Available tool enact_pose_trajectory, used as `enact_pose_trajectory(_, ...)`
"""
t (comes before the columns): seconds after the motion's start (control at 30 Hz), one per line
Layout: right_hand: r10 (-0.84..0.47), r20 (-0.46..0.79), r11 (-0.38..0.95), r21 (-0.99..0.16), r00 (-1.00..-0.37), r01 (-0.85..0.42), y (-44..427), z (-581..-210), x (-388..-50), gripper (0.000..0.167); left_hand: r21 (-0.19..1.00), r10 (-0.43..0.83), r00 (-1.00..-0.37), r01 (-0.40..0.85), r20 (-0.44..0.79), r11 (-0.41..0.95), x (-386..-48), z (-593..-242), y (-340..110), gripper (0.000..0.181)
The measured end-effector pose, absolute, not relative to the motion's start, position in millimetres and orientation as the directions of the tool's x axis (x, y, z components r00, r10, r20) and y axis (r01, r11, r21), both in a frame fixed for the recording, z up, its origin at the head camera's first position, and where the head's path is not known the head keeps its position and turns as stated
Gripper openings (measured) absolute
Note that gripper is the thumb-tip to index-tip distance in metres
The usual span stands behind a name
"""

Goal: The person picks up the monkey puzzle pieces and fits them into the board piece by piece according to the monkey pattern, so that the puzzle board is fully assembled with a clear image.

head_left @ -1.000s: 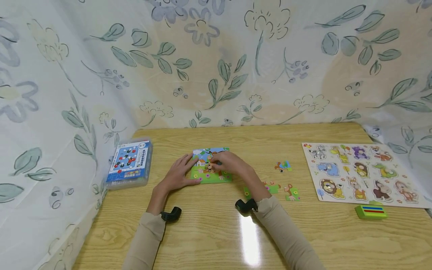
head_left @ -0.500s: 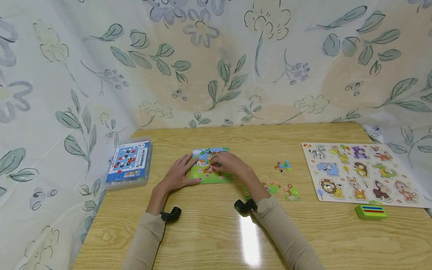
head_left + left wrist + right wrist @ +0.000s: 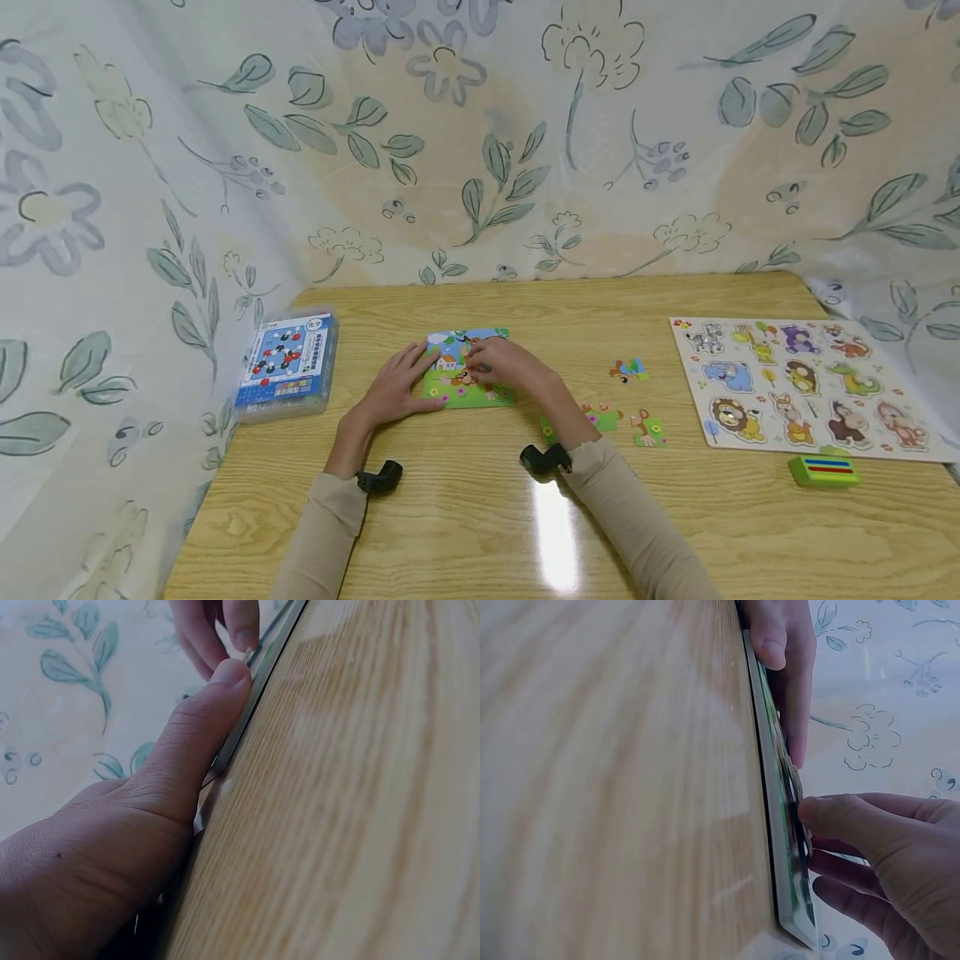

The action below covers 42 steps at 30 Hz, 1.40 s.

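Observation:
A small puzzle board (image 3: 450, 392) with a house, grass and a brown animal picture lies flat on the table. My left hand (image 3: 393, 389) rests on its left edge, fingers straight, thumb along the near edge in the left wrist view. Over the board's middle, my right hand (image 3: 517, 367) pinches a thin puzzle piece between thumb and fingers; the right wrist view shows the piece (image 3: 804, 817) tilted against the board's face. My right hand hides part of the picture. Loose pieces lie to the right: one blue and brown (image 3: 628, 370), others green (image 3: 648, 429).
A clear box with a blue molecule label (image 3: 288, 358) stands at the left. At the right lie a large animal puzzle board (image 3: 768, 400) and a green block with coloured stripes (image 3: 823, 472). Patterned cloth (image 3: 480, 150) hangs behind the table (image 3: 465, 517).
The fingers of my right hand have shifted slightly over the middle of the board, still pinching. My left hand and the loose pieces have stayed in place.

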State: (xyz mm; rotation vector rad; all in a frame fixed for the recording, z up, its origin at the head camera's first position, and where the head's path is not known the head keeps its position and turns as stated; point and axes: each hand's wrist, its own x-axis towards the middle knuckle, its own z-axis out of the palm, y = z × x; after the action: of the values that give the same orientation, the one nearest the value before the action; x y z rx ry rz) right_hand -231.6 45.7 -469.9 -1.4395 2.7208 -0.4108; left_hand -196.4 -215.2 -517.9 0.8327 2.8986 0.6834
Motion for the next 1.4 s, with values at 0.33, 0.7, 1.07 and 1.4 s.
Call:
enact_pose_trajectory(0.33,-0.827,0.186,0.482,-0.248,-0.530,-0.840,46.8,-472.7,-229.6,0.015,0.431,0.517,-0.852,0.498,0.081,0.753,-195.4,-516.6,-214.3,0.088)
enact_pose_trajectory(0.7,-0.835,0.197,0.471,-0.229,-0.515,-0.852,47.2,-472.5,-228.0,0.015,0.429,0.518,-0.851,0.500,0.084,0.753,-195.4,-516.9,-214.1,0.088)
enact_pose_trajectory(1.07,-0.829,0.221,0.475,-0.206,-0.514,-0.855,47.2,-476.5,-228.1,0.015,0.432,0.518,-0.852,0.498,0.081,0.752,-195.3,-516.3,-214.3,0.088)
enact_pose_trajectory(1.4,-0.782,0.122,0.570,-0.254,-0.611,-0.781,47.2,-475.3,-224.6,0.020,0.424,0.521,-0.849,0.504,0.085,0.753,-196.4,-519.0,-215.9,0.088)
